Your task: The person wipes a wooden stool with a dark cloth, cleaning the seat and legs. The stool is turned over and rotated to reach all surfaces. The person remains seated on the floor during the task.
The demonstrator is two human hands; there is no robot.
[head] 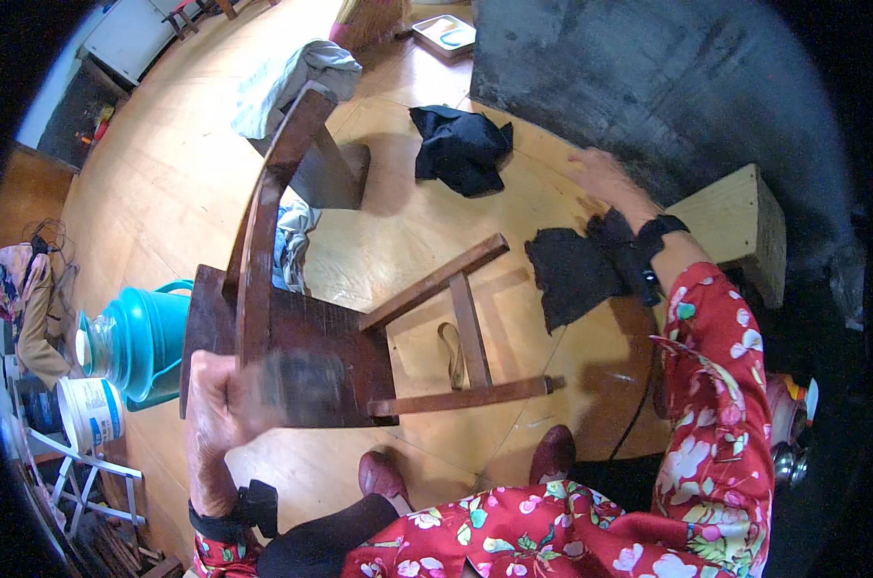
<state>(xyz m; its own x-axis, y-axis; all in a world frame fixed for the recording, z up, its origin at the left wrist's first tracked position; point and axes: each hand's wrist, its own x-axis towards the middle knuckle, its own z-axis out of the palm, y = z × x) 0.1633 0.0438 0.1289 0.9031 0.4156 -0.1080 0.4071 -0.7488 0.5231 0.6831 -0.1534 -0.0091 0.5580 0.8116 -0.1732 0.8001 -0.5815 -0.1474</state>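
A dark brown wooden chair lies tipped over on the floor in front of me, its legs pointing right. My left hand is at the lower left of the chair, fingers closed on its wooden frame; motion blurs the fingers. My right hand is stretched out at the upper right with nothing seen in it, near the dark wall. A black cloth lies crumpled on the floor to its left. Another dark cloth piece is below my right wrist. A tan strap loop shows between the chair legs.
A teal bucket and a white bucket stand at the left, above a white folding rack. A light cloth covers a wooden stool behind the chair. A pale wooden block is by the dark wall. A white tray lies farther back.
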